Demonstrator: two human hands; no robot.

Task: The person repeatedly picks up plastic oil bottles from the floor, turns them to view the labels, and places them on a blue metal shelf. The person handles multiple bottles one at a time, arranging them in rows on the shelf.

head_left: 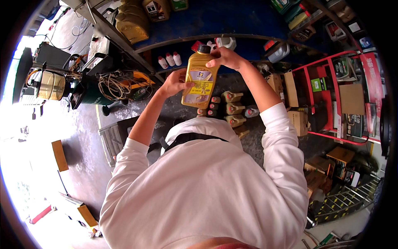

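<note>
A gold oil bottle (203,68) with a black cap (203,49) is held up in front of me, nearly upright, its label facing me. My left hand (173,83) grips its left side, with the thumb on the front. The right hand (225,58) closes around the upper right shoulder, just below the cap, thumb across the front. Both hands' other fingers are partly hidden behind the bottle. Below it, on the floor, stand several gold jugs (234,108) with red caps and smaller dark bottles (213,106).
A blue metal shelf (224,23) spans the far side. Large gold jugs (129,23) sit on top; three white bottles (169,60) with red caps stand lower. At right are a red rack (331,83) and cardboard boxes (297,120). A dark case (116,139) lies left.
</note>
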